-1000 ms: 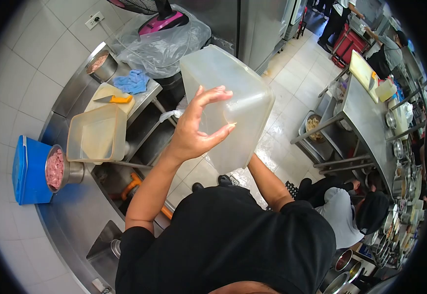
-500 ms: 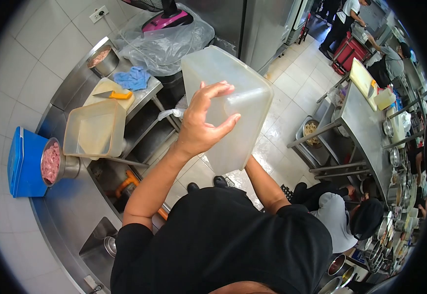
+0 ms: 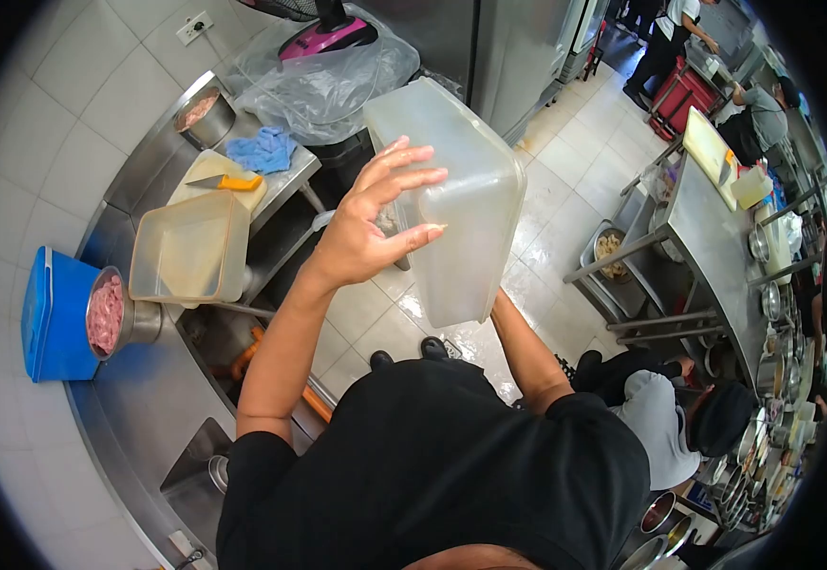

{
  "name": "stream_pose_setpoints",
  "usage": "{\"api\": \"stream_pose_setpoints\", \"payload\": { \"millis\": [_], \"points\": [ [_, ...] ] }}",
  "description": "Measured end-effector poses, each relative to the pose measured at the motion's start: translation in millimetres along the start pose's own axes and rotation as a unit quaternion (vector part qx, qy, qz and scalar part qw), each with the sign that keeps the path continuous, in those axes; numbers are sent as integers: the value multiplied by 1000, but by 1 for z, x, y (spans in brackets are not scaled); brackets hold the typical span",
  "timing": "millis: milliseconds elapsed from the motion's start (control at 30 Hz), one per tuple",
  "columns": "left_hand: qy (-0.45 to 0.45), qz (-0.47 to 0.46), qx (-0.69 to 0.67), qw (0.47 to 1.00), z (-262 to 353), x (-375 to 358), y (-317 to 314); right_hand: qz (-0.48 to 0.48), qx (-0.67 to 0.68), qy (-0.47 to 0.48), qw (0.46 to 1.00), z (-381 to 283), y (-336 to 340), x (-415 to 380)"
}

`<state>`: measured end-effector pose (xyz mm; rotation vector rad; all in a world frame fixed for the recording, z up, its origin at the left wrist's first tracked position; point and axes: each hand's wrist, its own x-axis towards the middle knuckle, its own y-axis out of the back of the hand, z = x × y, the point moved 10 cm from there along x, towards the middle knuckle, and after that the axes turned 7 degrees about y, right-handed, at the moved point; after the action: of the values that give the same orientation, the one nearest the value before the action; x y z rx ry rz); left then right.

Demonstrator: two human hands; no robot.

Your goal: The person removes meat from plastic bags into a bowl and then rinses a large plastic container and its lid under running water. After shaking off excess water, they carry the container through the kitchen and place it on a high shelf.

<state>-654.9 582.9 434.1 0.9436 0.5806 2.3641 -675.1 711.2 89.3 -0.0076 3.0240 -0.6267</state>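
A large translucent plastic container [image 3: 470, 214] is up in the air before me, tilted, with its outer side towards my left hand. My left hand [image 3: 361, 233] is open, fingers spread and thumb apart, its fingertips right at the container's side. Behind the container disappears my right forearm [image 3: 527, 351]; the hand at its end is hidden there, on the side from which the container is held up. To the left, a second clear plastic container [image 3: 236, 275] rests on the steel counter, over the edge of a cutting board [image 3: 190, 174] that bears a yellow-handled knife [image 3: 240, 182].
Along the left counter stand a bowl of raw meat [image 3: 106, 313], a blue box [image 3: 51, 318], a metal pot [image 3: 206, 116] and a blue cloth [image 3: 262, 150]. A steel table [image 3: 708, 247] is at the right. One person in grey [image 3: 656, 423] crouches close by; others work farther back.
My left hand's fingers have spread wider and it has shifted slightly left. The container has swung a little upright and moved slightly up. The whole view has shifted a little.
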Motion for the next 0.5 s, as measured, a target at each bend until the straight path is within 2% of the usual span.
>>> {"api": "stream_pose_setpoints", "payload": {
  "millis": [200, 267, 300, 367, 400, 433, 467, 500],
  "points": [
    [-11, 16, 20, 1000, -8, -3, 11, -6, -25, 3, 1000, 11, 7, 2],
    [-11, 18, 4, 1000, -22, -11, 15, 17, -64, 27, 997, 16, 19, -2],
    [-10, 22, 10, 1000, -27, -16, 15, 42, -96, 41, 994, 16, 28, -4],
    [36, 77, -152, 985, -48, -28, 29, 153, -187, 0, 970, 11, 54, -6],
    [83, 96, -145, 981, -65, -36, 36, 209, -228, -30, 950, -6, 65, -13],
    [89, 101, -138, 981, -75, -42, 37, 235, -230, -23, 944, -26, 67, -18],
    [107, 152, -211, 960, -91, -49, 45, 261, -230, -14, 937, -43, 70, -21],
    [121, 201, -284, 930, -107, -57, 50, 287, -163, 51, 943, -60, 70, -20]
  ]
}}
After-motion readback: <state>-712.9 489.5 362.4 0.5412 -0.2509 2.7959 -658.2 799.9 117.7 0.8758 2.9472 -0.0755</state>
